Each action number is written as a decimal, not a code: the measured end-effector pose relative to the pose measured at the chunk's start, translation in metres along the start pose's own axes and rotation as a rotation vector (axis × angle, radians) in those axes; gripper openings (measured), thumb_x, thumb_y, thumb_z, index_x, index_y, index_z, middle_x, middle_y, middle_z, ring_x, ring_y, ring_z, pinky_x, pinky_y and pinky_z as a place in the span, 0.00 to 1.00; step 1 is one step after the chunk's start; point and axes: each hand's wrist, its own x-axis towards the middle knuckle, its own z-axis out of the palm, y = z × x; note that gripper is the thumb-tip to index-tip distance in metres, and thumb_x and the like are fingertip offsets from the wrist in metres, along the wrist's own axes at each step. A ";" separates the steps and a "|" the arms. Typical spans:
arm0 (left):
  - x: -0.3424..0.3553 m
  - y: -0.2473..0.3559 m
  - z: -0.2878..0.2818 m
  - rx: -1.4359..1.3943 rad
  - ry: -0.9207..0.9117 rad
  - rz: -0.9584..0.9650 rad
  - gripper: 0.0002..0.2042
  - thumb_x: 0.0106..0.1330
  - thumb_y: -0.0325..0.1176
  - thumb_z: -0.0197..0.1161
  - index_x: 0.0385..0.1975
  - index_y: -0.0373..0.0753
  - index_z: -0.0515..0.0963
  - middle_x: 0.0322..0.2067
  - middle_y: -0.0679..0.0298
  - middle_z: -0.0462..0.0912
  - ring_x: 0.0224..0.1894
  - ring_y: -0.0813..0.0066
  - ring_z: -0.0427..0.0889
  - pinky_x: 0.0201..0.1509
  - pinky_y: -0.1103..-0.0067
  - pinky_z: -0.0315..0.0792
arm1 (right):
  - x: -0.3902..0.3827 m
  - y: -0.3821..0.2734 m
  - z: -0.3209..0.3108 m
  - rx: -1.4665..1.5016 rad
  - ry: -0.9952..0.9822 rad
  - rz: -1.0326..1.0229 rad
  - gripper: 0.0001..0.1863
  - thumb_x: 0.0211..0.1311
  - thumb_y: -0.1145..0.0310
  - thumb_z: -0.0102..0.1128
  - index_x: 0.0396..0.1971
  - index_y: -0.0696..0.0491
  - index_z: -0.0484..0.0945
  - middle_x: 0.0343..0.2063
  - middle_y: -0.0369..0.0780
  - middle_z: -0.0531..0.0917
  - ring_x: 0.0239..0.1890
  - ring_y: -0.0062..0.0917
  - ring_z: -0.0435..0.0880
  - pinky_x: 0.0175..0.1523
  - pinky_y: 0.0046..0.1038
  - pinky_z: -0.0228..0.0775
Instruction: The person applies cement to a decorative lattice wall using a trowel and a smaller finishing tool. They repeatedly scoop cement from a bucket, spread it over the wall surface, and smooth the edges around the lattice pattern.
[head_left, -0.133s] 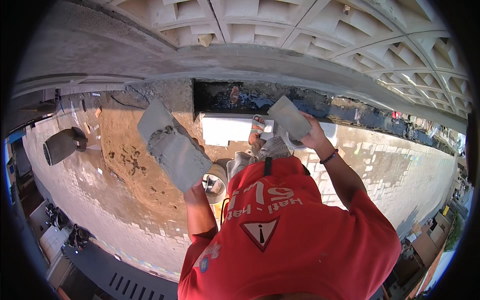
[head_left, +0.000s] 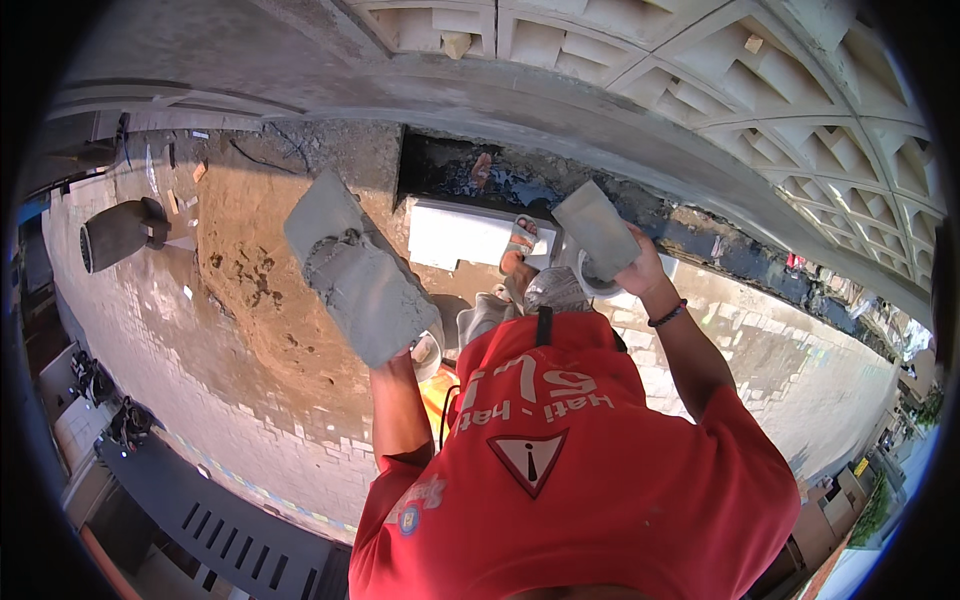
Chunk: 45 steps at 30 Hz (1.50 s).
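The left hand [head_left: 397, 361] is largely hidden beneath the long, flat grey board [head_left: 325, 210]. The flat grey rectangular plate [head_left: 598, 228] obscures fingers of the right hand [head_left: 645, 270]. The board partly covers the round whitish bucket [head_left: 430, 352]. The lower edge truncates the red short-sleeved shirt [head_left: 590, 480].

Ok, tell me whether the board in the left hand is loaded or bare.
Loaded: grey paste with a rough, lumpy edge lies on the board, held by the left hand.
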 end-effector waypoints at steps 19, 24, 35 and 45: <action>0.116 -0.181 -0.270 -0.892 -0.468 -0.605 0.14 0.68 0.32 0.48 0.50 0.34 0.71 0.43 0.59 0.76 0.47 0.69 0.74 0.53 0.74 0.67 | 0.021 0.118 -0.112 -0.524 -0.003 -0.201 0.22 0.67 0.78 0.42 0.61 0.62 0.62 0.54 0.45 0.74 0.54 0.26 0.75 0.57 0.26 0.68; 0.025 -0.191 -0.293 -0.177 -0.746 -0.329 0.19 0.70 0.35 0.47 0.57 0.35 0.66 0.56 0.55 0.71 0.59 0.61 0.69 0.65 0.66 0.63 | -0.062 0.232 -0.186 -0.206 0.082 -0.328 0.18 0.68 0.73 0.47 0.57 0.59 0.68 0.49 0.41 0.77 0.48 0.25 0.79 0.52 0.27 0.73; -0.100 -0.153 -0.307 -0.394 -0.790 -0.565 0.15 0.68 0.31 0.51 0.52 0.32 0.69 0.51 0.56 0.75 0.53 0.67 0.74 0.59 0.73 0.68 | -0.165 0.313 -0.224 -0.146 0.177 -0.410 0.19 0.71 0.71 0.41 0.59 0.59 0.65 0.53 0.41 0.75 0.54 0.27 0.77 0.58 0.31 0.70; -0.148 -0.215 -0.303 -0.404 -0.780 -0.768 0.15 0.68 0.34 0.50 0.50 0.35 0.71 0.50 0.56 0.77 0.51 0.63 0.76 0.56 0.68 0.70 | -0.222 0.288 -0.241 -0.092 0.236 -0.458 0.19 0.70 0.73 0.41 0.59 0.60 0.64 0.52 0.40 0.76 0.52 0.26 0.77 0.57 0.30 0.70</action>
